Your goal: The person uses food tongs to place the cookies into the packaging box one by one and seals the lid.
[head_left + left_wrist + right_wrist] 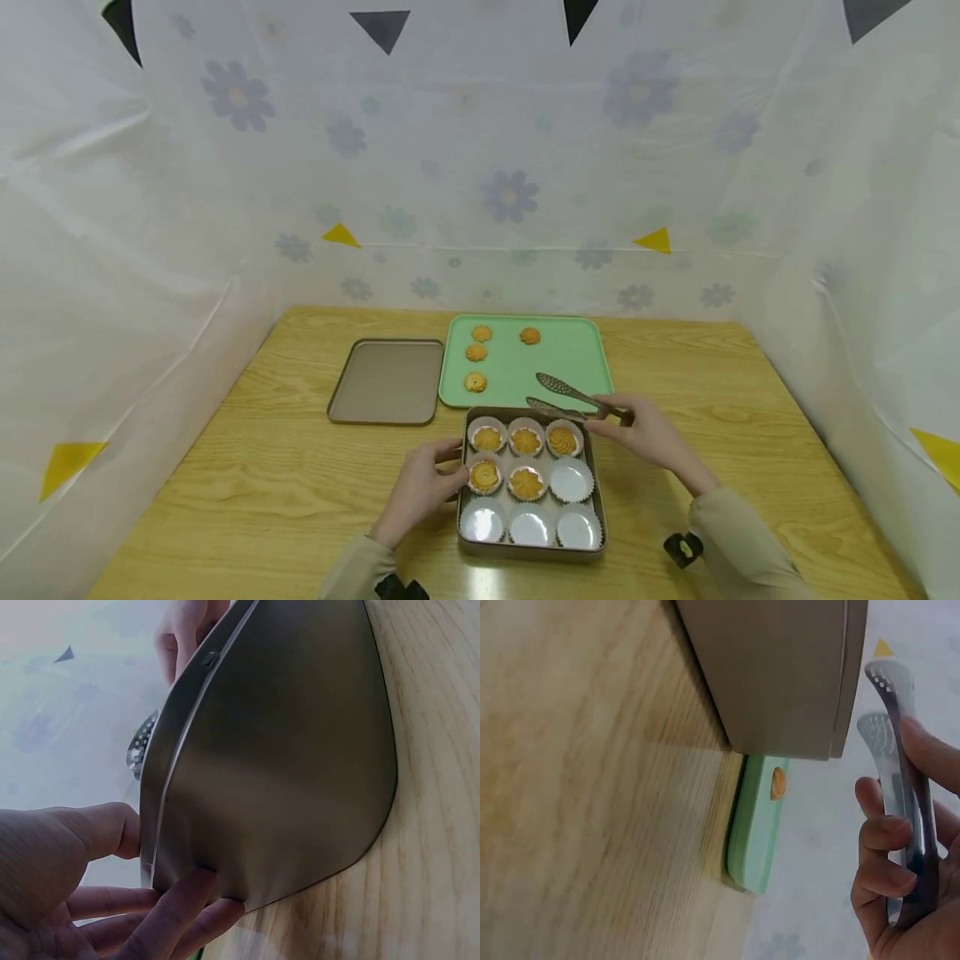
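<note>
A deep metal baking pan (531, 552) holds paper cups in three rows. Piped cookies sit in the three back cups and in the left and middle cups of the middle row; white bottoms show in the others. My left hand (422, 490) grips the pan's left side, thumb at the rim and fingers against the outer wall in the left wrist view (247, 750). Metal tongs (573, 391) are held in my right hand (643, 429), their perforated tips spread apart, above the pan's back edge and the front of the green tray (566, 354).
On the green tray lie three cookies (476, 352) in a column at the left and one cookie (530, 336) further right. A shallow brown tray (390, 379) stands to its left on the wooden table (285, 467). Plastic sheeting (465, 167) surrounds the table's back and sides.
</note>
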Demonstrator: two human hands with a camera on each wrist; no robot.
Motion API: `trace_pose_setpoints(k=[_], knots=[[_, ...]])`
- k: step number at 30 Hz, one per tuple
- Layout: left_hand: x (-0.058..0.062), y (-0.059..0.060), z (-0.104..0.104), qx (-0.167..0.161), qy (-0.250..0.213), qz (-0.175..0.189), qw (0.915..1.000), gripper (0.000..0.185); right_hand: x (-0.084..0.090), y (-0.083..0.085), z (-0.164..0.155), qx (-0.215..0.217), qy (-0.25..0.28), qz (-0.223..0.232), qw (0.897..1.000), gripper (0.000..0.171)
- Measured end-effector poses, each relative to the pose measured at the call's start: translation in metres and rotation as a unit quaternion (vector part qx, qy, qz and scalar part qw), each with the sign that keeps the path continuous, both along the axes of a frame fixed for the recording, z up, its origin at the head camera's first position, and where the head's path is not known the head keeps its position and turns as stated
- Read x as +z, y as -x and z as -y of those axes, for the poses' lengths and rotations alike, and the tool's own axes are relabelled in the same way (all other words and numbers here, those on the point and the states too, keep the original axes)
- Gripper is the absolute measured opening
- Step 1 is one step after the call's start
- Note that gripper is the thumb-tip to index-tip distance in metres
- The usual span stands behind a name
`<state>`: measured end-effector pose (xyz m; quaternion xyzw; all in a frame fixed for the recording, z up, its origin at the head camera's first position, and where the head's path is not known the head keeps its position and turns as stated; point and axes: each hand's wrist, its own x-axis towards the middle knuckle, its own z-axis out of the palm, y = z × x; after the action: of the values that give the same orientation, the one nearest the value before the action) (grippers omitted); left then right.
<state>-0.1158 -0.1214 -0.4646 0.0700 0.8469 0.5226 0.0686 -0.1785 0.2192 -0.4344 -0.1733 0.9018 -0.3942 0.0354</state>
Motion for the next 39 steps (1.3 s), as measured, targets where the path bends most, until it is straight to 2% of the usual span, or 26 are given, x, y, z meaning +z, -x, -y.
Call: trace_pose_setpoints(k=[3, 9, 15, 20, 23, 29, 39], knots=[[0.001, -0.001, 0.0, 0.002, -0.003, -0.001, 1.0, 0.051, -0.002, 0.014, -0.002, -0.032, 0.012, 0.019, 0.999, 0.05], [0.0, -0.001, 0.001, 0.003, -0.005, -0.008, 1.0, 0.051, 0.003, 0.044, 0.0, -0.065, -0.048, 0.051, 0.995, 0.059], [-0.001, 0.0, 0.002, 0.006, 0.001, -0.005, 1.0, 0.05, 0.004, 0.084, 0.008, -0.057, -0.1, 0.084, 0.99, 0.054], [-0.001, 0.0, 0.002, 0.001, -0.002, -0.003, 1.0, 0.05, 0.003, 0.115, 0.018, -0.039, -0.121, 0.085, 0.988, 0.034], [0.0, 0.0, 0.001, 0.0, -0.004, -0.005, 1.0, 0.051, 0.003, 0.129, 0.024, -0.037, -0.134, 0.083, 0.987, 0.035], [0.002, 0.0, 0.0, -0.001, -0.009, 0.0, 1.0, 0.051, 0.003, 0.146, 0.035, -0.042, -0.172, 0.089, 0.98, 0.043], [0.001, 0.001, 0.0, -0.005, -0.002, -0.01, 0.9999, 0.051, 0.003, 0.159, 0.046, -0.05, -0.205, 0.088, 0.973, 0.033]])
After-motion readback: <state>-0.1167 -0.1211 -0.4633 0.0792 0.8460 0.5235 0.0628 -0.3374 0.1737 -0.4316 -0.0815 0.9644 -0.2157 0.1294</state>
